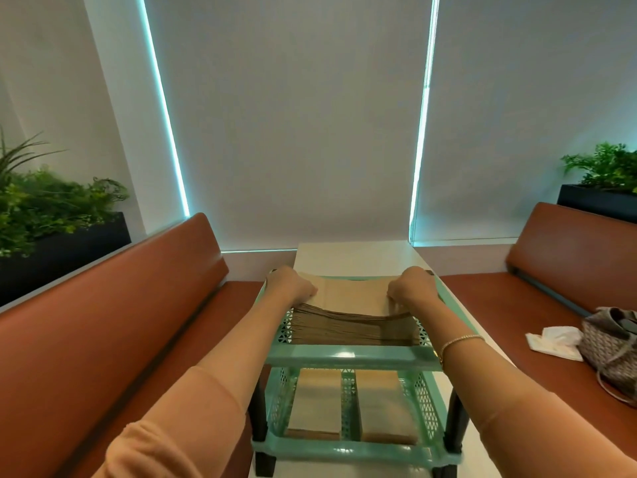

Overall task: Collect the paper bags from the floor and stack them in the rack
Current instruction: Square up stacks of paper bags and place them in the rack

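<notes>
A mint-green plastic rack with two tiers stands on a white table. A thick stack of brown paper bags fills the top tier. My left hand grips the stack's left side with curled fingers. My right hand grips its right side the same way. In the lower tier lie two smaller piles of paper bags, one on the left and one on the right.
Brown leather benches run along the left and the right of the table. A patterned handbag and a white tissue lie on the right bench. Dark planters with green plants stand behind both benches.
</notes>
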A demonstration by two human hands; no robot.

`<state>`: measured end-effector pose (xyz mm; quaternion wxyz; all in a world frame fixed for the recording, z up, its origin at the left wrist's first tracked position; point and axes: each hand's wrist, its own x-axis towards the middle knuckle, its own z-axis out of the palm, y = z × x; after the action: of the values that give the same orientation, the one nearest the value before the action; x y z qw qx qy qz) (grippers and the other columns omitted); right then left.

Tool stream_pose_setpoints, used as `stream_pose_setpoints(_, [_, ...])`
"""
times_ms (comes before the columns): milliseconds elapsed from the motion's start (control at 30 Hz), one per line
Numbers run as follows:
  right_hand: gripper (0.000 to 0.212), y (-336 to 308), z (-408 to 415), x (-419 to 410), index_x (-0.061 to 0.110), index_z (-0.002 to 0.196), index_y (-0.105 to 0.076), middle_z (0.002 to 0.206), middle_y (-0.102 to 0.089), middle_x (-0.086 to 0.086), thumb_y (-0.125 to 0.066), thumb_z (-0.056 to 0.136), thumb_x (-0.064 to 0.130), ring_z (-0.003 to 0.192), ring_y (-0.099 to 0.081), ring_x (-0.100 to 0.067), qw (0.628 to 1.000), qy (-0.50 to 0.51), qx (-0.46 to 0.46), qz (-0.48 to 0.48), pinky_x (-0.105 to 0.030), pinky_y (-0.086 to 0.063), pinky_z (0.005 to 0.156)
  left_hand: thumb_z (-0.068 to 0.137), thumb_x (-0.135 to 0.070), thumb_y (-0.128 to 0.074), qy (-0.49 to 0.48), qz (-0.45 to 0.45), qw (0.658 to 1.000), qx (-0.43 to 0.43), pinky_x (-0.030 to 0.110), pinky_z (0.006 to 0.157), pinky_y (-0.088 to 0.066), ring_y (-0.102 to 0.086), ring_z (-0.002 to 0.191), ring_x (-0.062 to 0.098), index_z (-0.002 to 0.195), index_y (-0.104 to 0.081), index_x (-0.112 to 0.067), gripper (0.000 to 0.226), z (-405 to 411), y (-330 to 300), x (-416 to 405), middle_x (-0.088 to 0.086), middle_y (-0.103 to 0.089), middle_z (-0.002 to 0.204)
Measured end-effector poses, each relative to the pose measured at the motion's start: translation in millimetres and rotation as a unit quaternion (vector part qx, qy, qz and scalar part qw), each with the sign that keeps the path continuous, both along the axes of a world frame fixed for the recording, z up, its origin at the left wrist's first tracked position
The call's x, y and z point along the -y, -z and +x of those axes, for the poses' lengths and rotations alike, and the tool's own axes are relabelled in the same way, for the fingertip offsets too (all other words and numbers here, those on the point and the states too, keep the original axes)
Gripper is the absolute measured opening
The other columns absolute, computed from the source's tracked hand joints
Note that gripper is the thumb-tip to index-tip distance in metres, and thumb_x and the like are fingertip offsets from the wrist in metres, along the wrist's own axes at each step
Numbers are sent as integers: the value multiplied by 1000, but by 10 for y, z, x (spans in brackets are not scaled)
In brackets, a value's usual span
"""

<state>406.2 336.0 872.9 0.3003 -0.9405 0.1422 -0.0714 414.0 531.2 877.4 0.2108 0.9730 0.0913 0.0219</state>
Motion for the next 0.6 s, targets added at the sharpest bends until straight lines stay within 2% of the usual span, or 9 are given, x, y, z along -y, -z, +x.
stream_pose_setpoints(133, [23, 83, 14, 2, 8, 69, -46, 92, -55, -12, -55, 89, 15, 84, -52, -25, 1000, 6, -25, 5, -32, -46, 77, 89, -40, -57, -15, -3, 1000, -12, 30, 91, -46, -56, 114, 27, 129, -49, 1, 59, 19, 45, -1, 14, -57, 126])
stream_pose_setpoints(200, [18, 113, 13, -13, 7, 73, -50, 94, -57, -13, -55, 88, 15, 89, -56, -27, 999, 3, -39, 5, -33, -48, 79, 88, -41, -57, -25, -8, 1000, -12, 29, 87, -46, -56, 112, 27, 129, -48, 1, 59, 24, 55, -4, 14, -57, 126])
stream_pose_setpoints(267, [11, 136, 10, -16, 5, 87, -55, 98, -58, -13, -56, 88, 15, 96, -58, -28, 999, -5, -53, 2, -34, -50, 84, 88, -41, -57, -31, -3, 999, -8, 28, 79, -45, -57, 110, 26, 129, -49, -1, 57, 31, 57, -2, 12, -58, 125])
stream_pose_setpoints(367, [10, 162, 17, -19, 5, 87, -55, 96, -56, -11, -57, 88, 15, 87, -54, -23, 997, -18, -76, 0, -31, -51, 84, 90, -36, -55, -29, 4, 1000, -11, 26, 71, -41, -58, 105, 24, 128, -50, -2, 51, 47, 52, 24, 12, -58, 123])
stream_pose_setpoints(433, [11, 173, 37, -23, 5, 80, -56, 96, -57, -11, -58, 87, 13, 85, -54, -23, 997, -24, -79, 1, -31, -52, 84, 92, -32, -52, -23, 20, 999, -16, 26, 73, -41, -57, 106, 25, 125, -50, -1, 45, 61, 51, 45, 13, -57, 123])
stream_pose_setpoints(500, [9, 183, 49, -24, 4, 86, -59, 96, -58, -11, -59, 87, 12, 84, -55, -22, 997, -28, -76, -2, -31, -52, 85, 94, -31, -50, -19, 40, 999, -22, 27, 75, -41, -56, 109, 25, 128, -48, -1, 46, 56, 54, 57, 14, -55, 126])
stream_pose_setpoints(600, [17, 200, 75, -4, 1, 97, -58, 98, -57, -11, -59, 87, 15, 88, -56, -23, 997, -25, -75, -3, -31, -52, 88, 94, -35, -48, -13, 67, 997, -30, 27, 80, -44, -56, 111, 24, 131, -47, -3, 50, 45, 77, 53, 12, -55, 128])
